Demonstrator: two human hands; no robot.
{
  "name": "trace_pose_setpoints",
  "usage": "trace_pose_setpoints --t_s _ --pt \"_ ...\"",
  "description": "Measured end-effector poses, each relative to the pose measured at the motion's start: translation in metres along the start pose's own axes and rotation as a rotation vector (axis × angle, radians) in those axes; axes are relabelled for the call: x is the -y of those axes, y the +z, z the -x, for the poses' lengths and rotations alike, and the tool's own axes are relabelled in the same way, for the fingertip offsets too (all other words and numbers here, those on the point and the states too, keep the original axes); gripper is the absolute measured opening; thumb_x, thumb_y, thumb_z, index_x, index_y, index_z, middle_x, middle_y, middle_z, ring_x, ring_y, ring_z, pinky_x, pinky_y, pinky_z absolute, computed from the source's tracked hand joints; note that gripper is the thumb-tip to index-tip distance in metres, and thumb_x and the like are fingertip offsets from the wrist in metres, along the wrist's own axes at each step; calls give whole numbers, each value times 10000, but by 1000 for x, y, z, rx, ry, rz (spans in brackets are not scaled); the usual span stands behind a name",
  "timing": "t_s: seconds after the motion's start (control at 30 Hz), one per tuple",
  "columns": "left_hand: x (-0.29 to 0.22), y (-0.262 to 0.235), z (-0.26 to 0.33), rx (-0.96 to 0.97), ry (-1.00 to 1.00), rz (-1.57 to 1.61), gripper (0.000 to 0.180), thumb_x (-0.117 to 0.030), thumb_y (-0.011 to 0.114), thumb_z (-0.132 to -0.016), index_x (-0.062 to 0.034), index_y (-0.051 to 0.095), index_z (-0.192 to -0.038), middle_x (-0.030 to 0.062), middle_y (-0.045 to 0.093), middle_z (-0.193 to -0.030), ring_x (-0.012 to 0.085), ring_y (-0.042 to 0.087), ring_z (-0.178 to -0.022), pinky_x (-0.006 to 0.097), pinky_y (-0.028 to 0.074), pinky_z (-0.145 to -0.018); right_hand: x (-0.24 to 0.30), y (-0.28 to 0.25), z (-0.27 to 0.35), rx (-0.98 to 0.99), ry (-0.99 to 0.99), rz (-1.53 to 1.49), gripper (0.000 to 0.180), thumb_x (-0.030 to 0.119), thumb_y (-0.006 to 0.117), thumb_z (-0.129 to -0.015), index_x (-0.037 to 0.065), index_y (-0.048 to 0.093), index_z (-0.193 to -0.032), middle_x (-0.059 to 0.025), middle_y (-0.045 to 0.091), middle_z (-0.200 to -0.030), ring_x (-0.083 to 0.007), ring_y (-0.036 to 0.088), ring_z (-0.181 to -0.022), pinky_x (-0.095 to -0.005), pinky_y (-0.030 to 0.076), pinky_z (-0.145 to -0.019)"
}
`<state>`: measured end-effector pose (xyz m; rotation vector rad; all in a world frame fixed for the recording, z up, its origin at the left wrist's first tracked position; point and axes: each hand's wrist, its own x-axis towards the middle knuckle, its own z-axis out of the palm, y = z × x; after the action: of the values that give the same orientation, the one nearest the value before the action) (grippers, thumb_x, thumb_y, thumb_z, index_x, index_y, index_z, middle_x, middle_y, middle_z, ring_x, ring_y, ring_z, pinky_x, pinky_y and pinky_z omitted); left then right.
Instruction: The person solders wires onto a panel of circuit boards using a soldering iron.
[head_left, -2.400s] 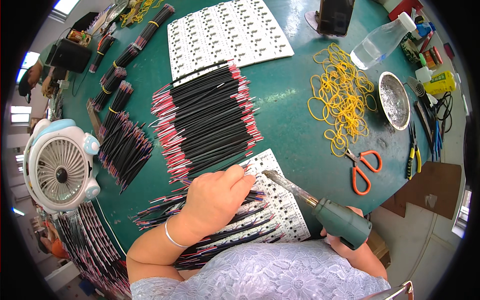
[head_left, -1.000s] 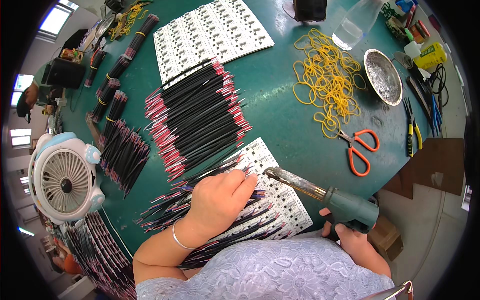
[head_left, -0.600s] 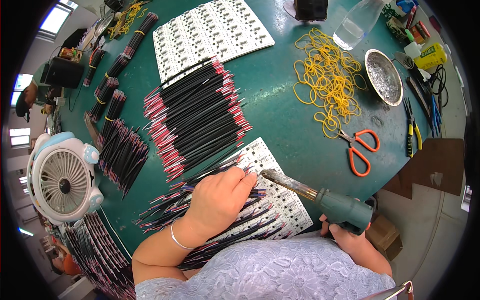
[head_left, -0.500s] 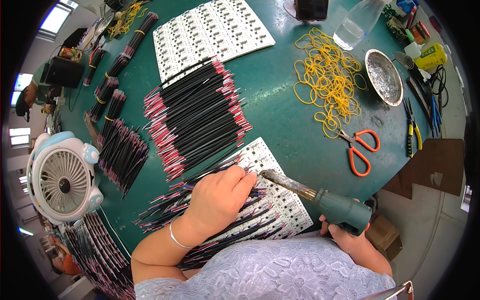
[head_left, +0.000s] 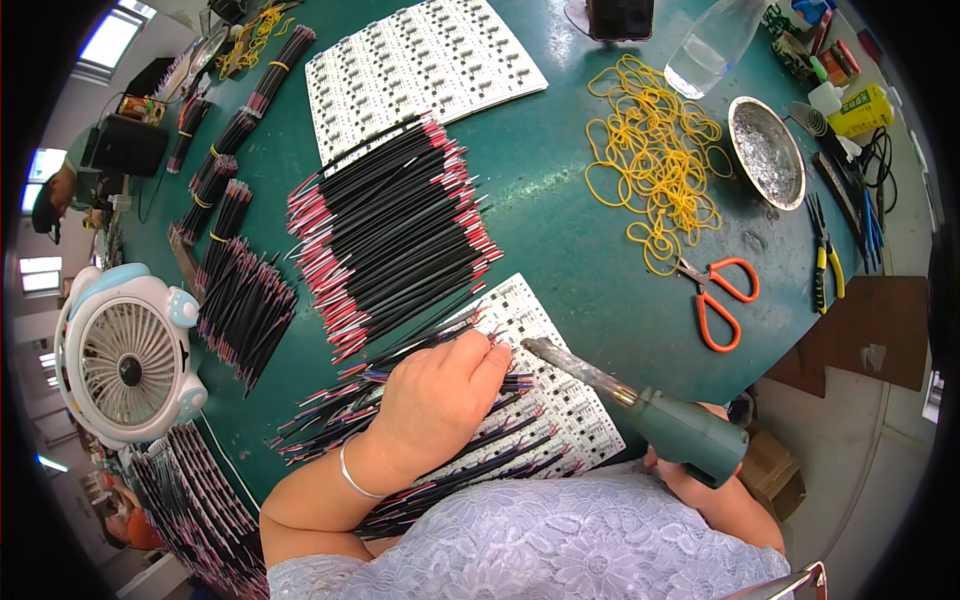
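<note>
My left hand (head_left: 435,395), a bangle on its wrist, is closed in a pinch over a white circuit board panel (head_left: 575,400). A thin wire is between its thumb and fingertip, though the fingers partly hide it. My right hand (head_left: 690,485) grips the green handle of a soldering iron (head_left: 690,435), which covers most of the fingers. The iron's thick metal barrel points left, its dark tip just right of my left fingertips, over the panel. Black cables (head_left: 490,430) with red and blue wire ends lie in rows across the panel, under and beside my left hand.
Beyond the panel lie a row of black cables (head_left: 400,240) and stacked white panels (head_left: 420,70). Yellow bands (head_left: 660,150), a metal bowl (head_left: 767,150), orange-handled cutters (head_left: 720,300) and pliers (head_left: 822,260) are to the right. A fan (head_left: 130,365) and cable bundles (head_left: 225,210) are left.
The handle of the soldering iron has tilted slightly down and right with my right hand. Its tip stays close to my left fingertips, and my left hand has hardly moved.
</note>
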<state>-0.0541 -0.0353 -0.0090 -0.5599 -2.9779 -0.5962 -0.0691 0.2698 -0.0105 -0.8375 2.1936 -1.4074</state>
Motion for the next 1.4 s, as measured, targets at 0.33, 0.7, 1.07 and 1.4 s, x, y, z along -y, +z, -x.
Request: trace_pose_setpoints --t_s 0.33,0.7,1.07,1.4 --pt "3 2 1 -38 50 26 253 -60 665 -749 -54 685 -1001 56 569 -807 223 586 -617 344 471 -521 -2 7 15 -99 94 -39 292 275 575 -939 -5 615 -1013 -86 642 -827 -157 629 -584 -301 520 -563" --pt "-10 -6 -8 91 94 -206 167 -113 631 -741 -57 625 -898 33 509 -798 160 567 -625 299 460 -510 -9 3 20 -42 -48 253 206 178 587 -916 -4 618 -1008 -86 636 -854 -169 637 -624 -306 511 -582" --pt "-12 -21 -6 11 133 -38 261 -89 656 -779 -53 640 -1037 55 564 -852 230 580 -633 344 464 -548 -1 3 25 -311 164 -341 208 174 623 -904 -1 646 -1015 -75 665 -739 -168 659 -606 -299 524 -591" --pt "-24 1 13 -17 -22 -52 226 -101 615 -776 -79 589 -1000 60 544 -887 204 578 -671 333 456 -520 -1 4 43 -183 231 -252 406 345 658 -889 -13 632 -1080 -73 662 -793 -151 636 -602 -283 506 -579"
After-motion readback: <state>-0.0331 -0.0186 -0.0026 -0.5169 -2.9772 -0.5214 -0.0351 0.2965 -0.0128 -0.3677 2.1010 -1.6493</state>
